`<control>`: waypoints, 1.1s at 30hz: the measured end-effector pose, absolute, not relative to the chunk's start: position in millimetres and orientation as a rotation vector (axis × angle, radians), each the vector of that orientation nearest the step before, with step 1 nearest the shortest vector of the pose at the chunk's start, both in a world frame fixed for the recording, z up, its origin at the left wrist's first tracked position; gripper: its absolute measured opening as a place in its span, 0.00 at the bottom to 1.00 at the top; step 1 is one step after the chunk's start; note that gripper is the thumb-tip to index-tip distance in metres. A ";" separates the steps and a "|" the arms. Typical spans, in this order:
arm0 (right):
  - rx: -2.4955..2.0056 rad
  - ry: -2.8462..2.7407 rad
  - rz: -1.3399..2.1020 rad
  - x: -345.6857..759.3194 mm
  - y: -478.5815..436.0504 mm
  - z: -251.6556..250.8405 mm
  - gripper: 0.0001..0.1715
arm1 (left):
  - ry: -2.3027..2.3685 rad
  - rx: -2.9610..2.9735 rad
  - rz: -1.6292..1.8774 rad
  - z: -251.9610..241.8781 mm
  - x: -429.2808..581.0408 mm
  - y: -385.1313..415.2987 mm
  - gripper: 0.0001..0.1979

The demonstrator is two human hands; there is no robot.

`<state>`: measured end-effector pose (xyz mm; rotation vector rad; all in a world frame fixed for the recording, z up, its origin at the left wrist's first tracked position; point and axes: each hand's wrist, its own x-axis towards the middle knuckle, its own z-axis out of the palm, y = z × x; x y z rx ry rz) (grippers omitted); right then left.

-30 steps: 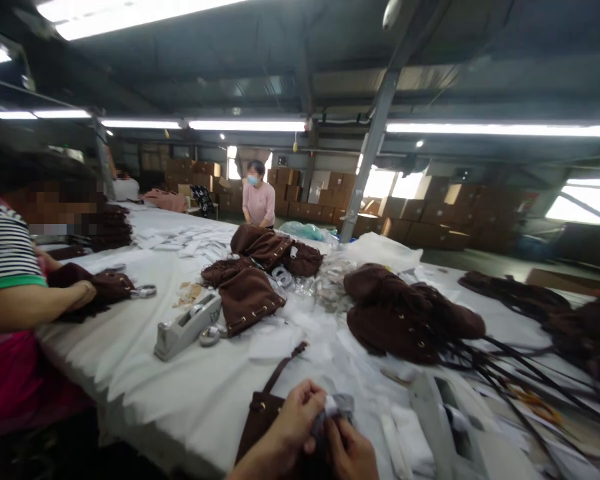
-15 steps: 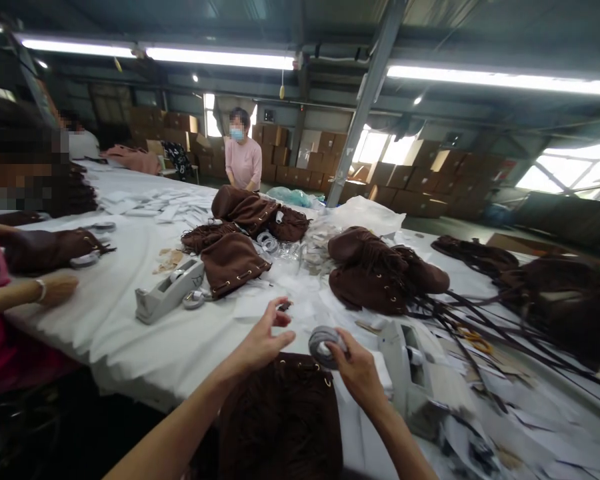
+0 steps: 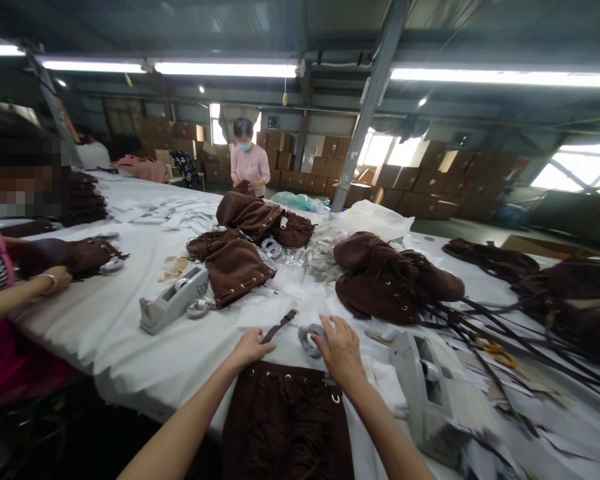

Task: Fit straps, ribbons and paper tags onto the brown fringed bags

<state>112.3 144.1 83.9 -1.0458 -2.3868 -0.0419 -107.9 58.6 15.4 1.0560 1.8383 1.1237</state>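
A dark-brown, roughly rectangular, fringed soft-leather bag [image 3: 287, 423] lies on the white cloth-covered table [image 3: 125, 353], presumably so both hands reach its eyeleted edge. Beyond that edge, the left hand [image 3: 250, 348] pinches a narrow brown leather-like strap [image 3: 279, 327]; the right hand [image 3: 343, 353] has fingers fanned apart, thumb merely touching a grey ring-shaped tape roll [image 3: 307, 341].

- One head-worn view faces forward and down across the worktop [image 3: 113, 320].
- Left hand [image 3: 251, 348] and right hand [image 3: 341, 350] are near, lower centre.
- Boxes [image 3: 425, 203] stand far off, upper half.
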 end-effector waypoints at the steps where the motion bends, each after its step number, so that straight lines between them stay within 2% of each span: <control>1: -0.993 -2.398 -0.075 107.3 134.2 75.6 0.23 | 1.756 1.052 1.117 18.6 -107.5 65.3 0.18; 4: -0.807 -2.484 0.032 102.8 100.7 37.5 0.20 | 1.507 1.017 1.177 34.1 -106.9 80.4 0.20; 8: -0.826 -2.469 0.186 109.2 77.1 -6.9 0.19 | 1.258 0.971 1.418 74.8 -116.9 88.2 0.23; 12: -0.855 -2.387 0.280 111.6 75.2 -10.2 0.17 | 1.070 1.003 1.621 127.7 -121.1 74.1 0.22; 15: -0.896 -2.403 0.308 111.3 69.7 -2.2 0.15 | 1.006 1.123 1.741 146.9 -99.1 45.5 0.21; 18: -0.921 -2.465 0.297 109.1 66.3 -3.5 0.13 | 1.238 1.367 1.584 123.0 -62.3 11.1 0.20; 22: -0.938 -2.506 0.270 107.5 71.0 -15.3 0.09 | 1.394 1.697 1.165 35.8 -20.0 -18.6 0.16; 26: -0.923 -2.426 0.321 109.2 69.5 -16.4 0.10 | 1.681 1.657 1.091 -33.0 -14.5 -21.4 0.14; 29: -0.868 -2.253 0.425 115.4 58.8 -8.0 0.16 | 1.791 1.705 1.105 -41.8 -22.9 -17.4 0.14; 33: -0.871 -2.010 0.466 152.4 48.0 14.7 0.13 | 1.903 1.814 1.086 -31.9 -32.7 -8.9 0.15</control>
